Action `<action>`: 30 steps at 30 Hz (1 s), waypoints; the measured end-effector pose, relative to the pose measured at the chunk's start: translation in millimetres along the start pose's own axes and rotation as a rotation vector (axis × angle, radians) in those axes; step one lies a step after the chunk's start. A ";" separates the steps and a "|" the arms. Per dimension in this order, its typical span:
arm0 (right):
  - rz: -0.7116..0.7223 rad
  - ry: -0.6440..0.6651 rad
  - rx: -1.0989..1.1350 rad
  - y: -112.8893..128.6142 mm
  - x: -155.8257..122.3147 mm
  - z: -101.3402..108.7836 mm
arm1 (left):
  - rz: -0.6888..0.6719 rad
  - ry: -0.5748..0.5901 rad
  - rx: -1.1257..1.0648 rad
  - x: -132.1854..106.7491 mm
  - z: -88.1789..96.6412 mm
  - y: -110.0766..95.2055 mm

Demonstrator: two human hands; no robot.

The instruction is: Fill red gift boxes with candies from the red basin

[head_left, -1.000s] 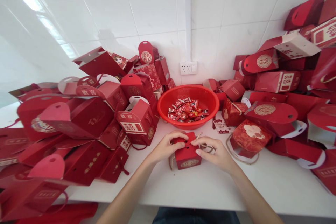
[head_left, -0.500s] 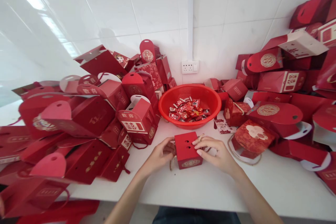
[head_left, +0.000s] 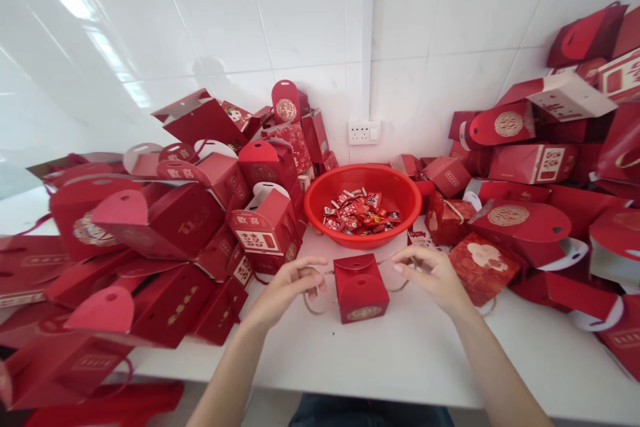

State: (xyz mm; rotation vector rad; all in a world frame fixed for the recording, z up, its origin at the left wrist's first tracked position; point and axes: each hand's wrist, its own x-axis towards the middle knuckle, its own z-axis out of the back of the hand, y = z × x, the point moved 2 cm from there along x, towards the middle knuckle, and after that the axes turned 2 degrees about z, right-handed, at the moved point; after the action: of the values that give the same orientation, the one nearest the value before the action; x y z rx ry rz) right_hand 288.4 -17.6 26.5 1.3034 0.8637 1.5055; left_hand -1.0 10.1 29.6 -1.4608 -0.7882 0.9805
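Observation:
A small red gift box with a gold emblem on its front stands upright on the white table. Its top flaps are folded over but slightly raised, with slots in them. To its left, my left hand pinches a thin cord handle, whose loop hangs below the fingers. On the opposite side my right hand has thumb and forefinger closed on the other cord, stretched out from the box. Neither hand touches the box walls.
Behind the box sits a red plastic basket with wrapped candies. Piles of red gift boxes crowd the left, and more boxes are heaped at right. A wall socket is above the basket.
My hands have moved apart from the box, drawing the cords out to left and right. The flat top flaps have lifted a little.

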 end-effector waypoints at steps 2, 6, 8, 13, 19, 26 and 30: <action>0.019 0.010 -0.044 12.3 3.9 5.7 | -0.053 -0.014 -0.076 -4.9 3.6 -13.3; 0.025 0.035 -0.108 42.7 11.7 13.0 | -0.149 -0.005 -0.171 -11.3 2.0 -41.2; 0.040 0.046 -0.139 57.6 16.0 13.3 | -0.188 0.017 -0.133 -11.8 -4.1 -54.6; 0.057 0.184 -0.156 85.3 26.9 -0.2 | -0.273 0.125 0.087 -3.2 -30.0 -77.6; 0.044 0.273 -0.104 95.8 38.3 -22.1 | -0.330 0.191 0.168 12.6 -55.8 -83.8; -0.007 0.321 -0.029 90.2 51.9 -24.3 | -0.327 0.147 0.326 17.4 -64.7 -84.4; -0.051 0.355 -0.035 89.0 55.0 -27.1 | -0.402 0.143 0.331 24.8 -66.3 -79.8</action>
State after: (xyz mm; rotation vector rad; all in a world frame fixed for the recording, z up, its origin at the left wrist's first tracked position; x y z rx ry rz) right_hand 244.2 8.0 121.8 0.9943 1.0800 1.7318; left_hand 74.1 13.7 105.2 -1.0231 -0.7377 0.6546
